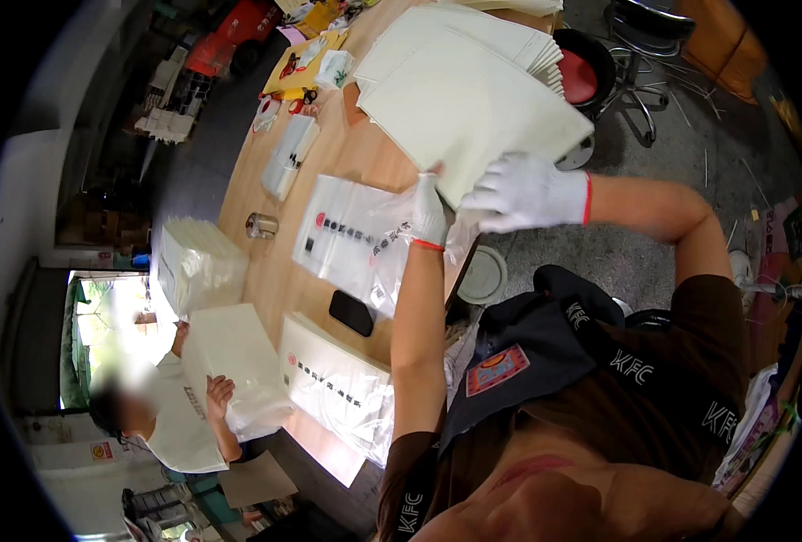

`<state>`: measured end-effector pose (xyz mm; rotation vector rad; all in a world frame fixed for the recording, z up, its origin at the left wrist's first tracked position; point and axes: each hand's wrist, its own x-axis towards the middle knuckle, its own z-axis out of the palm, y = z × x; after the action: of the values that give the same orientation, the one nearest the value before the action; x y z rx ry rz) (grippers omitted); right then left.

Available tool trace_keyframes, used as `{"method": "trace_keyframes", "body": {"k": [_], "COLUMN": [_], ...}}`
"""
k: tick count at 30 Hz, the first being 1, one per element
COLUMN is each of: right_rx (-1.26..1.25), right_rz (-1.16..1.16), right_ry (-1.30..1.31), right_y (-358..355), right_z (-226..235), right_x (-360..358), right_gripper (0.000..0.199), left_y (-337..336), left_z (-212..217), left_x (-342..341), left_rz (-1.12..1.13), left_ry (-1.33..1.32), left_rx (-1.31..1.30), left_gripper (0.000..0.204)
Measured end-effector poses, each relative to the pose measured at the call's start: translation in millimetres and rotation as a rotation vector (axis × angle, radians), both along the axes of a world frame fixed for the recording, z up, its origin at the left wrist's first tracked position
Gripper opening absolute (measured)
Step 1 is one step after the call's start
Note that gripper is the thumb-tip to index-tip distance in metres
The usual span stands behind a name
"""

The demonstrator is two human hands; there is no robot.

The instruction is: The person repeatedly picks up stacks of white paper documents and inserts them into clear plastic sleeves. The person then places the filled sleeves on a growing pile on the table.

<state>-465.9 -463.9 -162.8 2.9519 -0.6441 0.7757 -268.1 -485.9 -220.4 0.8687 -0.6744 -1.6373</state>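
Both my hands wear white knit gloves with red cuffs. My left hand (429, 215) is closed at the near corner of a large cream board (487, 108), its thumb tip bare against the board's edge. A clear printed plastic bag (389, 257) is bunched under that hand and trails over the table. My right hand (526, 192) is beside it to the right, fingers curled at the bag's edge (461, 237) below the board's corner. The board lies on a fanned stack of similar cream boards (455, 36). How far the board meets the bag is hidden by my hands.
Left on the wooden table (247, 262) are a phone (351, 313), a glass jar (261, 226), a bagged board stack (329, 375), another stack (198, 266) and a plastic-wrapped pack (290, 155). A co-worker (189, 411) across holds a bagged board. Stools (582, 72) stand far right.
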Motion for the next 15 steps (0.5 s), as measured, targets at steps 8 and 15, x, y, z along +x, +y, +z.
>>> {"method": "trace_keyframes", "body": {"k": [8, 15], "right_rx": [1.476, 0.895], "right_rz": [0.136, -0.472], "right_ry": [-1.077, -0.673], "right_y": [-30.0, 8.4], "right_z": [-84.7, -81.4], "right_x": [-27.4, 36.4], "right_gripper": [0.046, 0.037], "left_y": [35.9, 85.3], "left_z": [65.8, 24.8], "left_x": [67.8, -10.1], "left_rz": [-0.257, -0.164], "left_ry": [-0.888, -1.476], "left_rx": [-0.124, -0.501], "left_gripper": [0.027, 0.078]}}
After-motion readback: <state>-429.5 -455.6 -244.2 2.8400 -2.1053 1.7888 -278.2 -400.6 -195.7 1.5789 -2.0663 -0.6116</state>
